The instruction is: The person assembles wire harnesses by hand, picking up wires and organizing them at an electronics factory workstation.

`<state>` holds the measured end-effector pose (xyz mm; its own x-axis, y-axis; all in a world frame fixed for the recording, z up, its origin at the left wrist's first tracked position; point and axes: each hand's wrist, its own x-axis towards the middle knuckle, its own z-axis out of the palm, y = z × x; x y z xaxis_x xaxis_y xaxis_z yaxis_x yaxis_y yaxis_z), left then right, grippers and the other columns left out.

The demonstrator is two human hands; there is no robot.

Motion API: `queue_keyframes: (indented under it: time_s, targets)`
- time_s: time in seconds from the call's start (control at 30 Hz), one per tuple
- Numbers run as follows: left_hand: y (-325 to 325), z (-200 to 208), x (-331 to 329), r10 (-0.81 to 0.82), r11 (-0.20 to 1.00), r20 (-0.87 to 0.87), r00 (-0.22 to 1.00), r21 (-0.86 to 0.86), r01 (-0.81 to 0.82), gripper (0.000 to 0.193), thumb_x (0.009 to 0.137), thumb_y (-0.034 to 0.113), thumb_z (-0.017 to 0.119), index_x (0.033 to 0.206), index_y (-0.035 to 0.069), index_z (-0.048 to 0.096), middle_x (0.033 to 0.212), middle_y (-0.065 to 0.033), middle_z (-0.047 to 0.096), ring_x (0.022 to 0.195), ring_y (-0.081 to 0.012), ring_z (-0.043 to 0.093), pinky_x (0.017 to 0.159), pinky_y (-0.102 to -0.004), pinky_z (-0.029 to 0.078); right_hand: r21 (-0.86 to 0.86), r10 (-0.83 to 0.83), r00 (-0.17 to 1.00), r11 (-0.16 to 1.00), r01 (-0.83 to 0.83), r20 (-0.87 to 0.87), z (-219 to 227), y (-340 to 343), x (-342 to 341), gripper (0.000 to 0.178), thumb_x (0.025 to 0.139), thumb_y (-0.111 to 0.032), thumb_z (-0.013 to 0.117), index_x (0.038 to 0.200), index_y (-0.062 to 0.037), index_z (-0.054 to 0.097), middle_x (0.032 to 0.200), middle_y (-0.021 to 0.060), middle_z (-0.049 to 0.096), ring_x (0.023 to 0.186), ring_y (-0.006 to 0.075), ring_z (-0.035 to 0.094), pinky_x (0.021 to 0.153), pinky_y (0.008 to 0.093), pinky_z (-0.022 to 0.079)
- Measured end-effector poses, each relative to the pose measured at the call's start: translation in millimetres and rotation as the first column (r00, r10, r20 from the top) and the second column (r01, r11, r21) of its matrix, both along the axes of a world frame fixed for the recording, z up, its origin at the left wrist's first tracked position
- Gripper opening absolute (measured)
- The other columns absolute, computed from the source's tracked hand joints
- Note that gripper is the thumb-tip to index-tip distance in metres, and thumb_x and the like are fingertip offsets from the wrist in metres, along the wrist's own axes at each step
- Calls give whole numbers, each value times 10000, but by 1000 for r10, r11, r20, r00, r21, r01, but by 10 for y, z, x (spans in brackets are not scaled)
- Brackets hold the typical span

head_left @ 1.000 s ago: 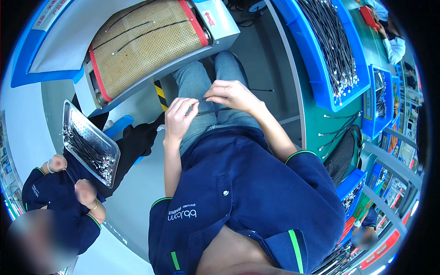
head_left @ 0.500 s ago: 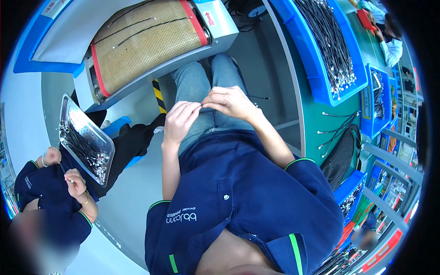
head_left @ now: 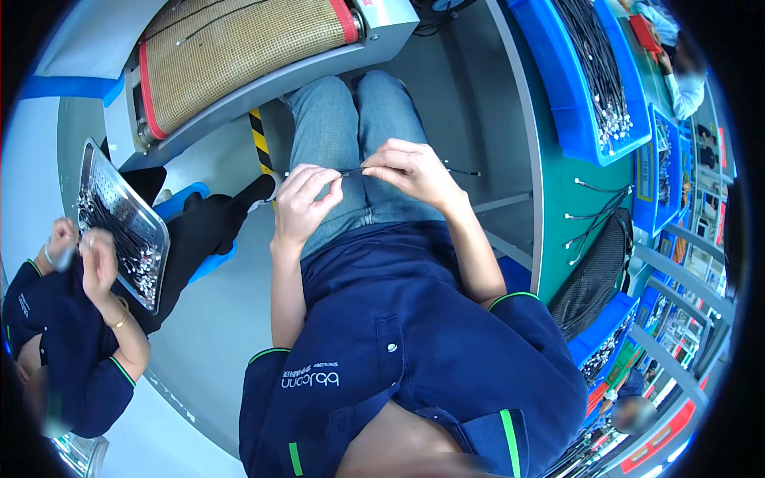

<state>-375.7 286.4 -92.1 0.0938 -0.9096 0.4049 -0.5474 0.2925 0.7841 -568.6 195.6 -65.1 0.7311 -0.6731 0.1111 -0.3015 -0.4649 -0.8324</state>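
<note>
A thin black cable (head_left: 351, 171) is stretched between my two hands above my lap. My left hand (head_left: 299, 209) pinches it between thumb and fingers. A short way to the right, my right hand (head_left: 414, 172) also has it pinched, and a dark length with a small end sticks out past that hand. Fingers cover parts of the cable, so its full run is hidden.
Ahead to the left is a mesh conveyor belt (head_left: 239, 68) carrying black cables. On the green table at right, loose cables (head_left: 594, 209) lie beside a blue bin (head_left: 564, 103) full of cables and a black mesh bag (head_left: 594, 279). At left, a co-worker has a metal tray (head_left: 162, 271) of cables.
My hands have drawn apart, baring a stretch of cable between them. The co-worker's hands have shifted, and the whole view has moved slightly.
</note>
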Motion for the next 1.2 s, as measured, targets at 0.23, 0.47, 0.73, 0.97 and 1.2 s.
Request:
queue_keyframes:
  time_s: [0.23,0.47,0.73,0.97,1.2]
  targets:
    - [204,-176,285,64,989,7,998,130,-64,162,695,-15,704,825,36,622,789,-75,633,726,-216,633,643,-311,510,36,-72,969,996,83,-236,-68,15,-101,117,831,-133,672,914,-53,688,830,73,653,755,204,643,647,303,516]
    - [169,-273,463,228,897,-245,942,430,-106,275,762,-6,684,1013,41,580,900,-70,634,789,-139,631,666,-247,490,-18,-126,963,992,126,-240,-45,-119,-13,120,832,-176,668,865,-63,692,810,75,667,720,222,655,642,308,518]
    - [-75,-342,28,377,870,-894,242,431,238,372,870,41,645,1224,-2,539,957,-50,619,833,-94,595,766,-217,494,-45,-32,975,999,23,-218,-120,-240,436,152,828,-204,653,854,-56,675,786,99,652,716,272,640,636,349,506]
    - [-225,-506,87,454,890,-886,98,457,8,182,910,45,594,1077,-19,622,998,-67,635,835,-105,610,772,-219,505,-47,-27,952,999,13,-306,-96,-559,140,143,815,-194,678,848,-55,668,798,85,658,736,240,646,666,321,515]
    - [-224,-742,72,455,890,-887,81,453,-42,172,913,61,598,1069,-5,626,977,-50,629,854,-102,606,787,-215,503,-109,-101,974,991,80,-204,-72,-683,-229,101,795,-96,690,893,-71,676,834,58,663,785,220,636,682,301,518]
